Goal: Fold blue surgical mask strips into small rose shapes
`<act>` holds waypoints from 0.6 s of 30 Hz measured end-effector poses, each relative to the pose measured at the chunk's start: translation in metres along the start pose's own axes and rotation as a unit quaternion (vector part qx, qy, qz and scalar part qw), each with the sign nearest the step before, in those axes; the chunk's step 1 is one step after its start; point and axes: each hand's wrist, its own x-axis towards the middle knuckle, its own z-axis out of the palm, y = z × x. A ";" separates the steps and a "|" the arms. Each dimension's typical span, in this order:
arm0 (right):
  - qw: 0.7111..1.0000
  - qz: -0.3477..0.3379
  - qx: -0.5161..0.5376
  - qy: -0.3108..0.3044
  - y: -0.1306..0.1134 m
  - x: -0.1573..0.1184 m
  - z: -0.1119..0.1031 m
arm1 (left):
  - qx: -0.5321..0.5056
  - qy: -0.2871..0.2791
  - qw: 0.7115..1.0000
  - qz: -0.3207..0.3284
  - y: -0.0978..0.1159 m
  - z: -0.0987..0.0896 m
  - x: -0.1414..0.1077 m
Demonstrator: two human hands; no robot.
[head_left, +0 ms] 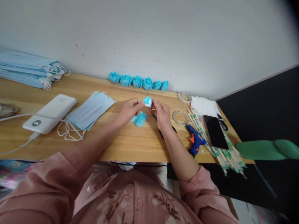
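Between my two hands is a small folded piece of blue mask fabric [147, 101] with white patches on its lower part, raised a little over the table. My left hand [131, 109] pinches its left edge between thumb and fingers. At its right edge, my right hand [162, 112] grips it with closed fingertips. Beneath my left hand lies a flat pleated blue piece [140, 119]. Partly hidden under my right hand and wrist are black scissor-like handles [161, 134]. Several blue fabric roses [137, 81] stand in a row by the wall.
On the left are a mask stack [25, 68], a white power bank [50, 113] with a cable and loose masks [90, 110]. Tape rolls [180, 118], a blue glue gun [196, 140], wrapped sticks [224, 155] and a phone [215, 132] lie right. A green object [263, 150] juts past the edge.
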 end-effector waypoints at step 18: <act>1.000 -0.017 -0.020 0.014 0.004 0.003 -0.002 | 0.046 -0.003 0.999 -0.029 0.003 0.001 0.001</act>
